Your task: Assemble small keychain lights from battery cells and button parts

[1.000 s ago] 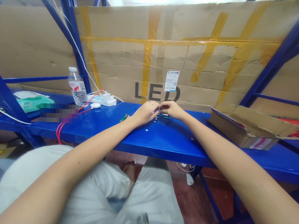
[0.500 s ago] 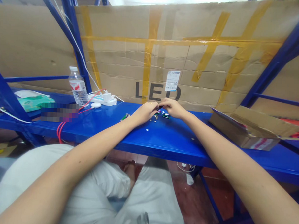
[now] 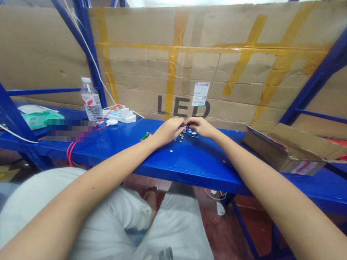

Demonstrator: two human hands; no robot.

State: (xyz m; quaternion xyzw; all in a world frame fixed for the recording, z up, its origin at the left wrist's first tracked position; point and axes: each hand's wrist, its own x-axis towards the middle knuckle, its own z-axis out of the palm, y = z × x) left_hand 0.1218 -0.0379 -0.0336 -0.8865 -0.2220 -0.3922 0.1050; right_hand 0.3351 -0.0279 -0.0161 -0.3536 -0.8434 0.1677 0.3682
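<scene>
My left hand (image 3: 172,130) is closed above the blue shelf board, thumb and fingers pinched together on something too small and hidden to name. Facing it, my right hand (image 3: 201,126) has its fingers curled inward, the fingertips almost meeting those of the left; whatever they grip cannot be made out. Just below and between both hands lie several small brass-coloured pieces (image 3: 181,137). A shiny green loop, shaped like a carabiner (image 3: 193,136), rests under my right hand. Beside my left wrist there is another small green item (image 3: 145,136), partly covered by the forearm.
A blue shelf board (image 3: 201,162) spans the view. A large cardboard box (image 3: 135,74) marked LED stands behind it. To the left are a water bottle (image 3: 91,100), a power strip (image 3: 125,114), red cables and a green tissue pack (image 3: 41,119). An open carton (image 3: 287,150) sits right.
My right hand has dropped slightly, its fingers curling down near the small pieces. The dark item seen between the fingertips before is now mostly hidden. My left hand has barely moved.
</scene>
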